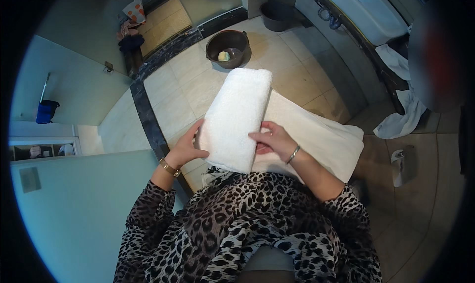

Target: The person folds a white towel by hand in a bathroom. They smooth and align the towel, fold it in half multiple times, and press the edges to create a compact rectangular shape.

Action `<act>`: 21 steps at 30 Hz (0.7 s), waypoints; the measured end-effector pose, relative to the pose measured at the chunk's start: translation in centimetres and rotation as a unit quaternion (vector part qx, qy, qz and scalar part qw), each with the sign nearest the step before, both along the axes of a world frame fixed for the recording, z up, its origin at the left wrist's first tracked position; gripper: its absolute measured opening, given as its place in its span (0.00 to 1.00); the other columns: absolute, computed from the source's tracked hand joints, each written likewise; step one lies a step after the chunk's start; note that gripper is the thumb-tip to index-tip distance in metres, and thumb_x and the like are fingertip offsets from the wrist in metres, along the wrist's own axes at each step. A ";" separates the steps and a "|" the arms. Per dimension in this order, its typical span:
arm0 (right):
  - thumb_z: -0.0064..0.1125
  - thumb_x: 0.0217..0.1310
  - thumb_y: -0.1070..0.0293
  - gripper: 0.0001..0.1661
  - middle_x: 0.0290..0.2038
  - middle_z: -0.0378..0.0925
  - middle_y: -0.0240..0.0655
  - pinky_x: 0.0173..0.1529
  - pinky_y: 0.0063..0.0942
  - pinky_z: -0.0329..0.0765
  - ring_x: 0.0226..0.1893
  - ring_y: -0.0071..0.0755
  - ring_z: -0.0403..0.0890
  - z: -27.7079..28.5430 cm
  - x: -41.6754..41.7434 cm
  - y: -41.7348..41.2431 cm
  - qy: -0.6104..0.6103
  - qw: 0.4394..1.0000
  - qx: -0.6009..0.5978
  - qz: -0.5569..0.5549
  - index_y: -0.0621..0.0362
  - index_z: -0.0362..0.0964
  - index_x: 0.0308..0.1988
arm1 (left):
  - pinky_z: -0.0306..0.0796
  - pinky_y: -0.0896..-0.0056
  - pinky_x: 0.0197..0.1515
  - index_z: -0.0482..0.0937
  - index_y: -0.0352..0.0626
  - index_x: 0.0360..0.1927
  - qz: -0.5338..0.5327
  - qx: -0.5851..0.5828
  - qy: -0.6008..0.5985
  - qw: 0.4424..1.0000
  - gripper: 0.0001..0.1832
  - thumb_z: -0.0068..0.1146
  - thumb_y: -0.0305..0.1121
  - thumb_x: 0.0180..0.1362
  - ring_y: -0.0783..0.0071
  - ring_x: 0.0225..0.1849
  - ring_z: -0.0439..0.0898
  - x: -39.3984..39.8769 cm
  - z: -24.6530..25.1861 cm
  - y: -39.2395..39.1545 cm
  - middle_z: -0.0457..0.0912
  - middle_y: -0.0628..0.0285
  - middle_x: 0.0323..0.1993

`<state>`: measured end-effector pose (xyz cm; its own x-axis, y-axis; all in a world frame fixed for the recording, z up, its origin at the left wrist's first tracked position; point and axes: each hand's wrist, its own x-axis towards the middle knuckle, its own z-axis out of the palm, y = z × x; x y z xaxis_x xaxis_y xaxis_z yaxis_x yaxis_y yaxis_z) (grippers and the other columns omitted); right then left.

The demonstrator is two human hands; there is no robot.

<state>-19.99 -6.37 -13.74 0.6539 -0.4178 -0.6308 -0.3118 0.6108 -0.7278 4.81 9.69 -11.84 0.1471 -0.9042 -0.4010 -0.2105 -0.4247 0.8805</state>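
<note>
A thick folded white towel (237,116) is held in front of my body between both hands. My left hand (189,145) grips its left edge near the lower corner, the thumb on top and the fingers partly hidden behind. On the opposite edge, my right hand (272,140) pinches the towel, with the thumb on its face and the other fingers curled beside and under it. A second, larger white towel (315,134) lies spread beneath and to the right, under my right wrist; what supports it is hidden.
Ahead on the tiled floor stands a dark bucket (213,47) with a pale lump inside, and farther back a dark basin (276,17). A white sink (371,12) and hanging white cloths (402,112) are at right. Glass panels (85,205) and a dark stone curb (148,116) flank the left.
</note>
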 end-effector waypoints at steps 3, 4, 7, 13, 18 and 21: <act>0.67 0.51 0.56 0.35 0.37 0.79 0.41 0.34 0.26 0.83 0.31 0.31 0.82 -0.3 1.1 -3.1 -0.019 0.997 0.032 -0.063 0.67 0.63 0.51 | 0.47 0.58 0.69 0.56 0.48 0.68 -0.094 -0.079 -0.144 0.982 0.52 0.71 0.44 0.38 0.56 0.71 0.50 -1.7 0.8 -1.5 0.52 0.50 0.69; 0.67 0.52 0.56 0.33 0.37 0.79 0.41 0.34 0.27 0.83 0.30 0.30 0.82 -0.3 1.7 -4.5 -0.030 0.995 0.046 -0.082 0.66 0.64 0.50 | 0.45 0.54 0.69 0.55 0.48 0.68 -0.117 -0.089 -0.205 0.968 0.52 0.69 0.47 0.39 0.53 0.71 0.49 -2.9 0.9 -2.4 0.51 0.49 0.69; 0.67 0.51 0.61 0.30 0.38 0.78 0.42 0.36 0.28 0.82 0.31 0.32 0.82 -0.5 3.8 -8.4 -0.046 0.991 0.033 -0.124 0.67 0.66 0.48 | 0.38 0.42 0.68 0.55 0.49 0.68 -0.149 -0.117 -0.334 0.923 0.50 0.63 0.56 0.43 0.46 0.71 0.43 -7.0 1.0 -4.3 0.48 0.49 0.70; 0.67 0.41 0.75 0.38 0.42 0.77 0.46 0.43 0.29 0.78 0.40 0.38 0.80 -2.8 6.2 -9.7 -0.068 0.949 -0.192 -0.242 0.66 0.62 0.55 | 0.36 0.34 0.67 0.57 0.55 0.68 -0.246 -0.187 -0.445 0.840 0.40 0.54 0.55 0.53 0.48 0.73 0.40 -10.0 0.6 -3.8 0.47 0.59 0.72; 0.62 0.43 0.70 0.35 0.49 0.73 0.48 0.55 0.37 0.70 0.49 0.46 0.74 -2.2 5.3 -9.6 0.129 0.784 -0.600 -0.093 0.60 0.64 0.55 | 0.37 0.35 0.67 0.62 0.54 0.65 -0.278 -0.214 -0.419 0.838 0.33 0.52 0.50 0.56 0.56 0.73 0.42 -10.1 0.1 -3.7 0.50 0.64 0.71; 0.59 0.50 0.61 0.29 0.56 0.68 0.41 0.63 0.49 0.57 0.61 0.48 0.62 2.2 7.5 -6.6 0.024 0.646 -0.761 0.053 0.50 0.69 0.54 | 0.37 0.35 0.68 0.65 0.53 0.63 -0.294 -0.233 -0.412 0.831 0.30 0.52 0.47 0.57 0.61 0.73 0.45 -10.7 -0.1 -3.9 0.54 0.65 0.70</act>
<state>-12.52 -12.94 -11.59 0.7243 -0.5320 0.4385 -0.3369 -0.8281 -0.4481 -5.85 5.83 -11.96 -0.3237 -0.9457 0.0302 -0.8732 0.3109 0.3754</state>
